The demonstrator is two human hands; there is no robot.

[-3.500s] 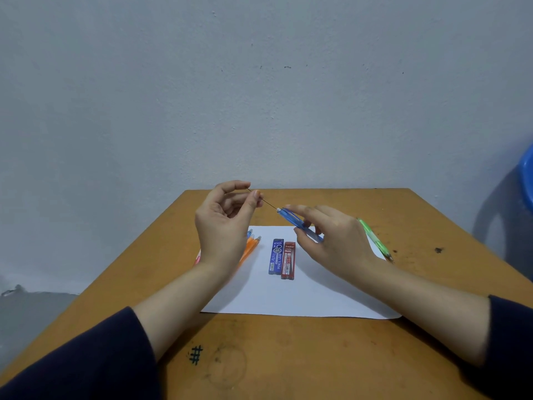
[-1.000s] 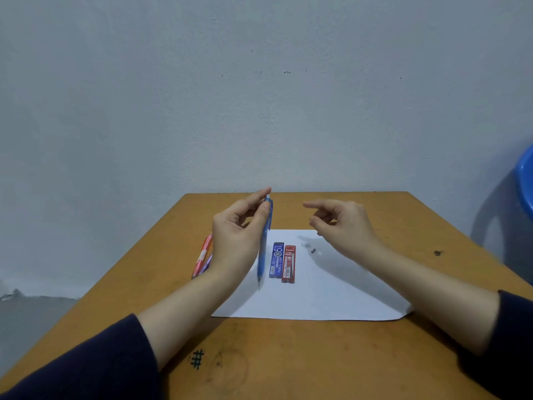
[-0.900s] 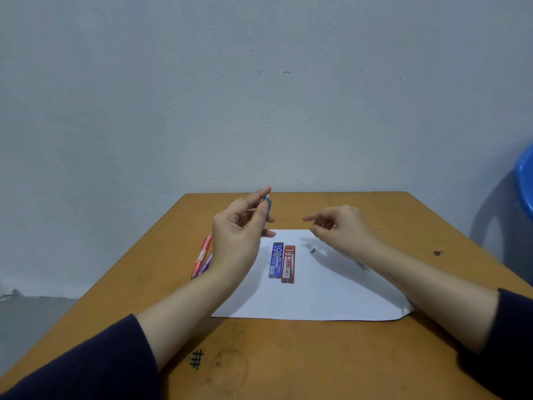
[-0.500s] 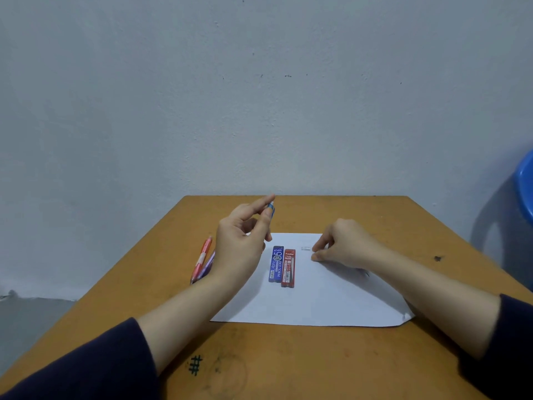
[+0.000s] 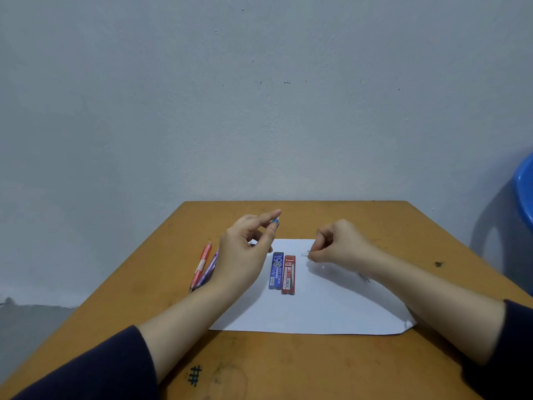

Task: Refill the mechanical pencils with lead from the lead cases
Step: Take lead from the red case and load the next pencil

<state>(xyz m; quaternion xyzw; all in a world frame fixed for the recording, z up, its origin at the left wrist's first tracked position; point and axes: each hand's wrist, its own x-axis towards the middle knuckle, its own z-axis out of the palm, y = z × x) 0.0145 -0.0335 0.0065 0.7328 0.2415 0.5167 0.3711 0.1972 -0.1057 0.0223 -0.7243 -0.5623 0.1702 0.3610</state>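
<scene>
Hands over white sheet, blue pencil in the left one

We see the left hand (image 5: 245,255) raised a little left of the frame centre, its thumb and forefinger pressed together on the blue mechanical pencil (image 5: 275,221). Only the upper end of this pencil shows between the fingertips. The rest is hidden behind the palm, so we cannot tell how it is tilted. The right hand (image 5: 340,246) is just right of centre, low over the paper, with its fingers curled inward. Its fingertips pinch a small clear piece (image 5: 304,254); whether this piece touches the paper we cannot tell.

Between the two hands, the blue lead case (image 5: 277,271) and the red lead case (image 5: 288,275) lie flat on the white sheet (image 5: 317,313). They are side by side, touching along their long sides, and the red one sits slightly lower in the frame.

To the left of the left hand, off the sheet, a pink pencil (image 5: 202,264) and a purple pencil (image 5: 210,269) lie close together on the wooden table (image 5: 288,370), partly covered by the wrist. A thin dark tip (image 5: 364,278) shows beside the right forearm; what it belongs to we cannot tell.

A black hash mark (image 5: 194,376) is drawn on the table near the bottom edge. A pale wall (image 5: 259,111) fills the upper half, and a blue plastic object (image 5: 523,192) enters at the right edge.
</scene>
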